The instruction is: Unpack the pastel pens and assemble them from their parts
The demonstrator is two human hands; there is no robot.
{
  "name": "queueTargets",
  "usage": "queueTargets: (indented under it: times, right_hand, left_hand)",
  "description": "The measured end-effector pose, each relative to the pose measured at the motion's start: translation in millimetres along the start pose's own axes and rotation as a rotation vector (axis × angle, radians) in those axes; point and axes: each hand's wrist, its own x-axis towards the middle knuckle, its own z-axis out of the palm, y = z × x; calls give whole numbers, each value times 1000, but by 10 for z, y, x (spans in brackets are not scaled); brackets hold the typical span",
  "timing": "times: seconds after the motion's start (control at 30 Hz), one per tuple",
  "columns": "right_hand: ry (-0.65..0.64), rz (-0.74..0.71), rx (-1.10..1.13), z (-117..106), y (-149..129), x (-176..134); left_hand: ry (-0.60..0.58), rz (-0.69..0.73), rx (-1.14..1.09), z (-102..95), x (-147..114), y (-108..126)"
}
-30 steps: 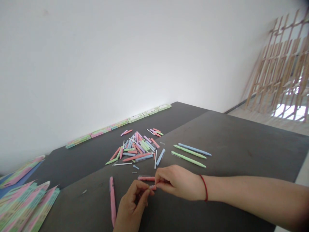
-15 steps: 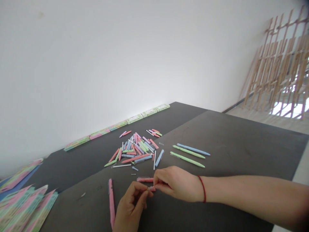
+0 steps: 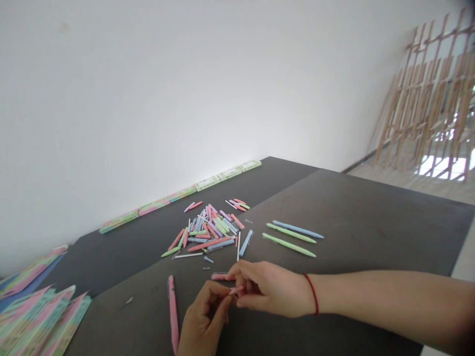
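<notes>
Between my two hands is a small pink pen part [image 3: 236,289], pinched at its left end by my left hand [image 3: 208,309]. The fingertips of my right hand [image 3: 260,288] close on its other end. Just behind my right fingers lies a pink pen barrel [image 3: 219,277] with a clear clip, partly hidden by them. A longer pink pen [image 3: 172,311] rests on the dark table [image 3: 319,316] left of my left hand. Beyond my hands, a tiny blue piece [image 3: 208,259] and a short clear piece [image 3: 206,268] lie loose.
A heap of pastel pen parts [image 3: 213,230] sits mid-table. Right of it lie a blue pen [image 3: 297,229] and two green pens [image 3: 289,244]. Flat boxes [image 3: 208,183] line the wall; printed packs [image 3: 40,319] are stacked at the left. Wooden racks [image 3: 430,99] stand far right.
My right hand has shifted slightly left and its fingers have re-angled around the small pink part. My left hand keeps its pinch, nearly in place.
</notes>
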Motion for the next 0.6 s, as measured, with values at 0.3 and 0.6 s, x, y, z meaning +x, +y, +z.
queueTargets:
  times: [0.3, 0.6]
  right_hand:
    - [-62, 41, 195, 13, 47, 35]
    - [-8, 108, 229, 52, 83, 23]
  left_hand:
    - [3, 18, 15, -3, -4, -4]
    - [6, 39, 91, 1, -17, 10]
